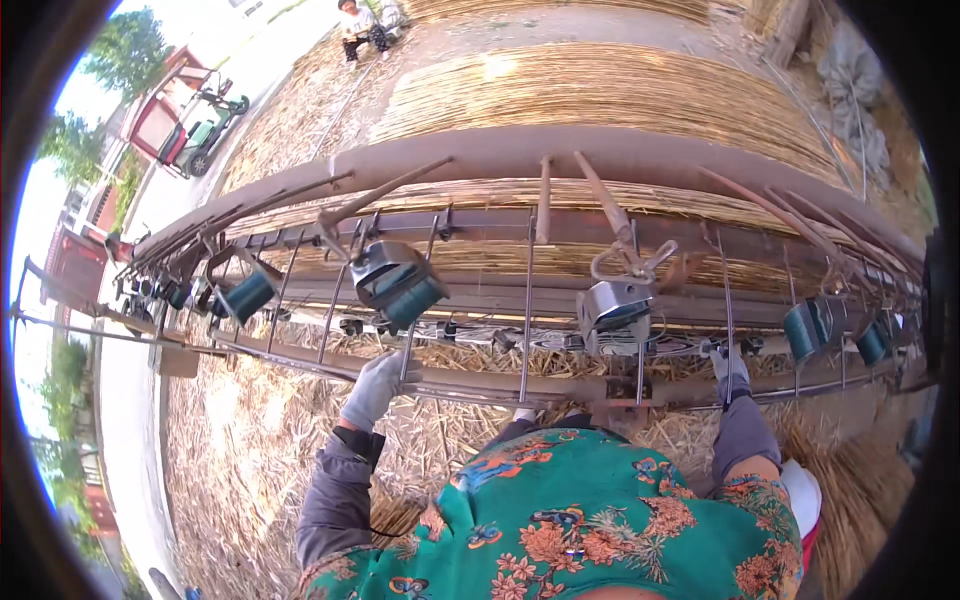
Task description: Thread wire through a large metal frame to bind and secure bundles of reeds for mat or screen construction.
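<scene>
A long metal loom-like frame stretches across in front of me. My left hand, in a grey glove, is closed at a thin upright metal rod on its near side. Farther right, my right hand, also gloved, reaches in by another upright rod; its fingers curl, and what they hold is hidden. Spools of dark green twine in metal holders hang along the frame, one spool above my left hand and another spool to the right of my right hand.
Beyond the frame's thick top bar lies a wide reed mat. Loose straw covers the ground, with a reed bundle at right. A green three-wheeled vehicle stands at far left; a person sits at the back.
</scene>
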Demonstrator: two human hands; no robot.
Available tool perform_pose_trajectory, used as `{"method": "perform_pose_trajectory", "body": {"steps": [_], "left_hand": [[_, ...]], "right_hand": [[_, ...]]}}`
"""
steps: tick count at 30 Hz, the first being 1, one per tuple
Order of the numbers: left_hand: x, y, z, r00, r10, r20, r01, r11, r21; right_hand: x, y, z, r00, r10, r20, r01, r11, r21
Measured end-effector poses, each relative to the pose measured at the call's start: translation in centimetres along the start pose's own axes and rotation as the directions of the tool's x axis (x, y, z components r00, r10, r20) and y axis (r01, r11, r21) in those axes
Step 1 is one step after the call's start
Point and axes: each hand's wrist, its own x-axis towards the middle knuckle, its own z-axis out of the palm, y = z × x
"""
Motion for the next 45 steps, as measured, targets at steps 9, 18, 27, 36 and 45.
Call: {"method": "perform_pose_trajectory", "body": {"steps": [9, 18, 27, 36, 45], "left_hand": [[0.6, 7.3, -2.0, 0.981, -0.029, -0.19, 0.067, 0.977, 0.2], [11.9, 10.5, -7.2, 0.902, 0.41, -0.134, -0.307, 0.829, 0.467], [24.8, 10.7, -8.9, 0.867, 0.482, -0.123, 0.063, 0.14, 0.988], [26.2, 13.2, -4.1, 0.791, 0.479, -0.38, 0.197, 0.389, 0.9], [33.4, 13.0, -4.8, 0.634, 0.684, -0.36, 0.167, 0.334, 0.928]], "right_hand": [[-5.1, -0.2, 3.3, 0.994, 0.05, 0.095, -0.037, 0.99, -0.137], [-15.3, -0.5, -16.0, 0.976, -0.109, 0.19, 0.069, 0.977, 0.202], [-14.0, -11.4, -25.0, 0.796, -0.593, -0.121, 0.605, 0.787, 0.12], [0.6, -25.5, -18.1, 0.689, -0.663, -0.293, 0.486, 0.722, -0.493], [15.7, -25.8, -14.1, 0.696, -0.648, -0.309, 0.414, 0.714, -0.565]]}}
